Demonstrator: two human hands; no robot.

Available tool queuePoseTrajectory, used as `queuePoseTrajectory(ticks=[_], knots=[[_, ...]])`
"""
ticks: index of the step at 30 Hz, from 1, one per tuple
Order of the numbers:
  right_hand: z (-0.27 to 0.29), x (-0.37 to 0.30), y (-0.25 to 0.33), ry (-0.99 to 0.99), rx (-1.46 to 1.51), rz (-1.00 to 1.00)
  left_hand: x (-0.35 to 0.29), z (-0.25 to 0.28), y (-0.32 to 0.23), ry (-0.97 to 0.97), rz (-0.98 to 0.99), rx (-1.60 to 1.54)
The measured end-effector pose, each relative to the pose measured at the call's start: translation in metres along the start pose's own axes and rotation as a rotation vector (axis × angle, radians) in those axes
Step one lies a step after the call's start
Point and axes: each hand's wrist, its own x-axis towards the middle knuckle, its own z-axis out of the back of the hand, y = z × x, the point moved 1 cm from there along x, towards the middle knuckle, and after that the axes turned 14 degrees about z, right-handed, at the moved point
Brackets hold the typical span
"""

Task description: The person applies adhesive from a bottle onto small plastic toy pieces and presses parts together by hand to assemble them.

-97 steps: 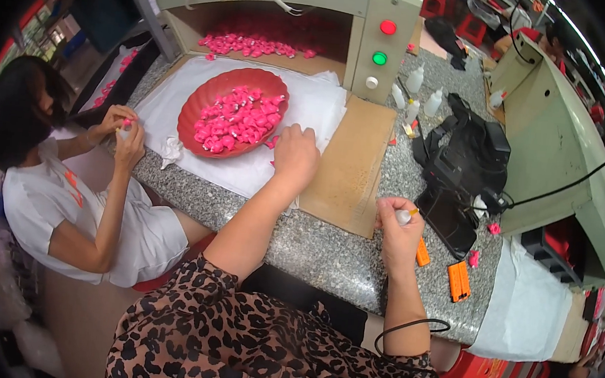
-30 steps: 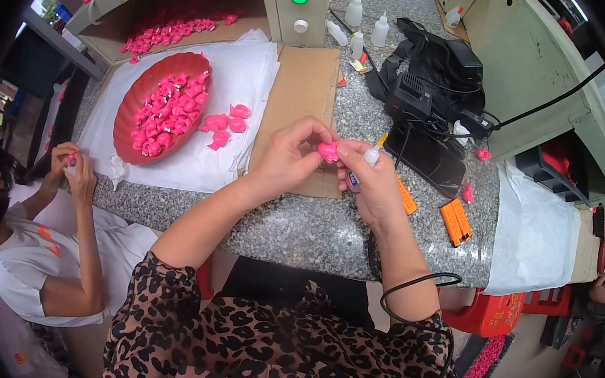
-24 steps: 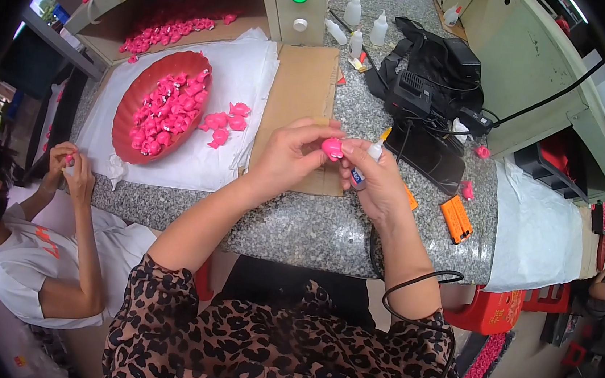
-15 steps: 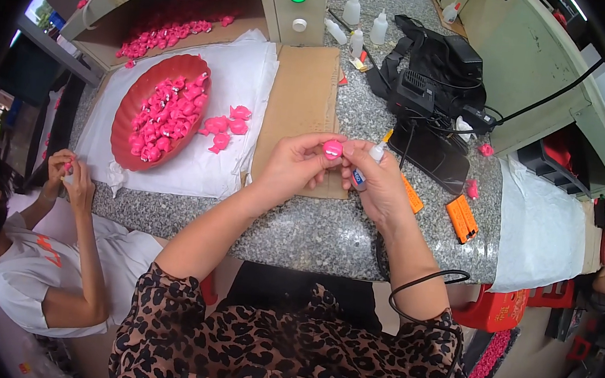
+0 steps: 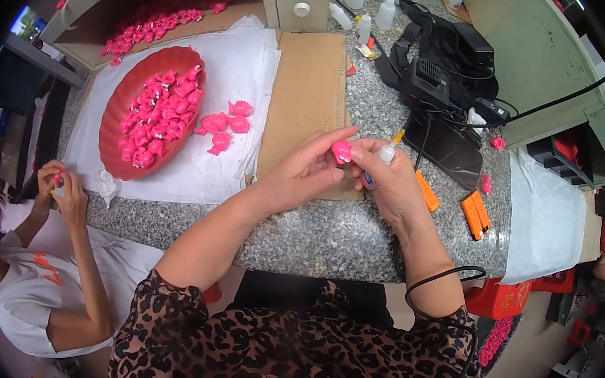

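Note:
Above the counter's front part, a small pink figure-like piece (image 5: 342, 151) sits between my two hands. My left hand (image 5: 295, 176) is loosened around it, its index finger stretched above and its thumb apart below. The thumb and fingertips of my right hand (image 5: 397, 187) pinch the piece's right side. That same hand keeps a small white squeeze bottle (image 5: 387, 153) with a yellow tip against its palm, tilted upward. Left of my hands, several loose pink pieces (image 5: 223, 123) lie on white paper (image 5: 246, 52). Beside them, a red scalloped bowl (image 5: 114, 116) holds many more.
A cardboard sheet (image 5: 302, 80) lies beyond my hands. To the right are two orange blocks (image 5: 475, 214), a black phone (image 5: 443, 150), a black bag (image 5: 437, 34) and cables. White bottles (image 5: 386, 13) stand at the back. At far left a co-worker's hands (image 5: 62, 191) hold a similar piece.
The pink piece has turned, from a rounded face with a white mark to its bumpy side. My left thumb has come off it. The view has shifted slightly.

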Motion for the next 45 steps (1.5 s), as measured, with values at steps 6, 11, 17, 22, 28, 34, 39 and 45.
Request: queuePoseTrajectory(ticks=[6, 11, 17, 22, 28, 34, 39, 45], knots=[[-0.003, -0.004, 0.005, 0.058, -0.068, 0.034, -0.004, 0.004, 0.0, -0.004, 0.033, 0.061], [-0.002, -0.007, 0.007, 0.062, -0.075, 0.048, -0.004, 0.0, -0.001, -0.064, 0.007, 0.057], [-0.004, -0.007, 0.007, 0.069, -0.089, 0.047, -0.005, 0.002, 0.0, -0.121, -0.004, 0.182], [-0.005, -0.007, 0.007, 0.044, -0.086, 0.02, -0.006, 0.002, 0.0, -0.157, 0.028, 0.064], [0.006, -0.001, 0.012, -0.091, 0.004, 0.116, -0.005, 0.005, -0.003, -0.234, 0.046, 0.088], [0.006, -0.003, 0.021, 0.01, 0.151, 0.162, -0.006, 0.006, -0.006, -0.279, 0.097, 0.06], [0.009, -0.006, 0.025, -0.031, 0.152, 0.183, -0.007, 0.005, -0.008, -0.28, 0.118, 0.039], [0.012, -0.003, 0.026, -0.1, 0.16, 0.273, -0.006, 0.007, -0.005, -0.293, 0.066, 0.06]])
